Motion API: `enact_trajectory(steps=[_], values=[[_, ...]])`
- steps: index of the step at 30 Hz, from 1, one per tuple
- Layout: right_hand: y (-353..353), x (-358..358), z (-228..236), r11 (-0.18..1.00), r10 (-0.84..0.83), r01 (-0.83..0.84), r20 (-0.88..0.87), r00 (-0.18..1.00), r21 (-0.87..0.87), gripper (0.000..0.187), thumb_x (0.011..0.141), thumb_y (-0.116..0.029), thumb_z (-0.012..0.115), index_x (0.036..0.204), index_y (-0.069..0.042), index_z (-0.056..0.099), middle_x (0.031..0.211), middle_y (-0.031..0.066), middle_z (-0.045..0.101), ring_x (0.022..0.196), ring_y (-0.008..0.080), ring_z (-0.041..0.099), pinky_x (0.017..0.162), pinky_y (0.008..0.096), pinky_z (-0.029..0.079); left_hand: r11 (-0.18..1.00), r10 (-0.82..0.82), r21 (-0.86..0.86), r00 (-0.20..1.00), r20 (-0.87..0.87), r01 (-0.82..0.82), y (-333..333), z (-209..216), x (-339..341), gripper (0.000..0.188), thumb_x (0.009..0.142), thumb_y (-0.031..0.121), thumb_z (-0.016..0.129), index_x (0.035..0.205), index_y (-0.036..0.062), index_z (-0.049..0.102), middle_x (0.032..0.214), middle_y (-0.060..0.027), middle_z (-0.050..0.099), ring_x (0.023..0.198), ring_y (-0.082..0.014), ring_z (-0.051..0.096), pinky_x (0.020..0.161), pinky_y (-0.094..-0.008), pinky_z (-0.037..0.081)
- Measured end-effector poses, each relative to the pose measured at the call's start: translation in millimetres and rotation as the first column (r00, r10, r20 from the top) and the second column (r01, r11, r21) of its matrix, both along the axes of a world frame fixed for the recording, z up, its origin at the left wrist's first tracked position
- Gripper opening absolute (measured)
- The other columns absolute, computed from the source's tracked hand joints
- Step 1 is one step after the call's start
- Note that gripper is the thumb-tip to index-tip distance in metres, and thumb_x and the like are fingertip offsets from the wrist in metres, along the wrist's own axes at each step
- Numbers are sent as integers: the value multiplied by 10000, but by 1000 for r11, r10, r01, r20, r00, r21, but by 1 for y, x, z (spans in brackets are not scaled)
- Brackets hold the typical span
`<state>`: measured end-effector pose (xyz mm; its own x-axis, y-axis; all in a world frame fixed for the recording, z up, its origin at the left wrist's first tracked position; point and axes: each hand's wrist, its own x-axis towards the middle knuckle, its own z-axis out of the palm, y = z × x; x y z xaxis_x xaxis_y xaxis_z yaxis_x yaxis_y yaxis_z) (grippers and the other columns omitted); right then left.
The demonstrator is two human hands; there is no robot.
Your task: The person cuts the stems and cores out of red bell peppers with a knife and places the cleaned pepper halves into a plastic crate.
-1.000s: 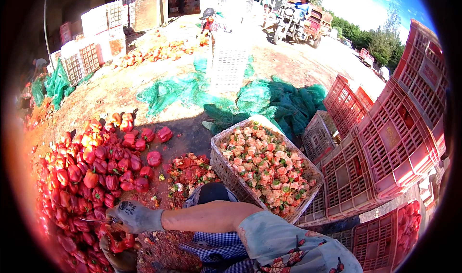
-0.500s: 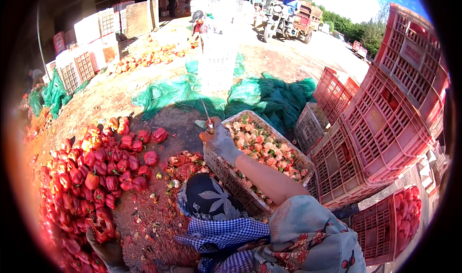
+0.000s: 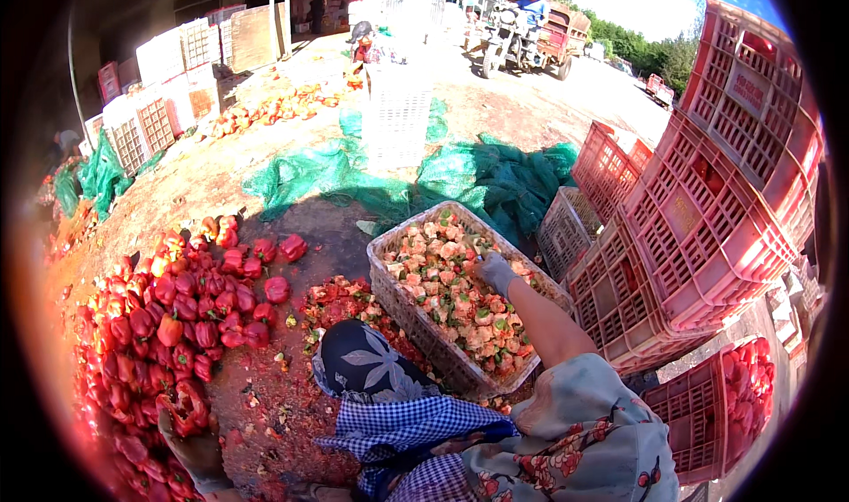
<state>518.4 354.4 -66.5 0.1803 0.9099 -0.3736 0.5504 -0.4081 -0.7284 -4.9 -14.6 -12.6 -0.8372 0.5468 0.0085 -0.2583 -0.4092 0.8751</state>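
My left hand (image 3: 193,453), dark and partly in shade at the lower left, holds a hollowed red bell pepper (image 3: 187,411) with its opening showing. Around it lies a big heap of red bell peppers (image 3: 181,312) on the ground. In a grey glove, my right hand (image 3: 498,274) is low over a plastic crate (image 3: 424,338) filled with cut pepper cores (image 3: 455,303). Its fingers are curled down at the cores; whatever they grip cannot be made out.
Tall stacks of pink crates (image 3: 699,228) rise at the right, with a crate of red peppers (image 3: 747,396) below. Green netting (image 3: 478,183) lies beyond the core crate. Pepper scraps (image 3: 332,312) litter the ground. Farther off are a crouching person and a three-wheeled vehicle (image 3: 517,38).
My right hand has moved right and slightly down, from the core crate's far left corner to over its cores. The thin blade-like tool seen in it earlier no longer shows. My left hand stays put.
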Motion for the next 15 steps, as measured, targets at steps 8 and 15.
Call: enact_trajectory(steps=[8, 15], values=[[3, -10, 8, 997, 24, -15, -126, 992, 71, 163, 853, -35, 565, 784, -32, 417, 693, 92, 468, 496, 171, 386, 416, 367, 284, 945, 130, -95, 624, -771, -314, -1, -34, -14, 792, 661, 76, 775, 1324, -12, 351, 1272, -158, 459, 1144, -272, 503, 984, -361, 424], [2, -24, 11, 969, 166, -219, 349, 922, 119, 203, 864, -152, 598, 1000, -17, 534, 732, 136, 590, 588, 245, 588, 453, 380, 461, 950, 97, -39, 409, -907, -311, -22, -39, -35, 789, 694, 72, 780, 1352, 46, 344, 1315, -149, 440, 1180, -263, 486, 989, -393, 432]])
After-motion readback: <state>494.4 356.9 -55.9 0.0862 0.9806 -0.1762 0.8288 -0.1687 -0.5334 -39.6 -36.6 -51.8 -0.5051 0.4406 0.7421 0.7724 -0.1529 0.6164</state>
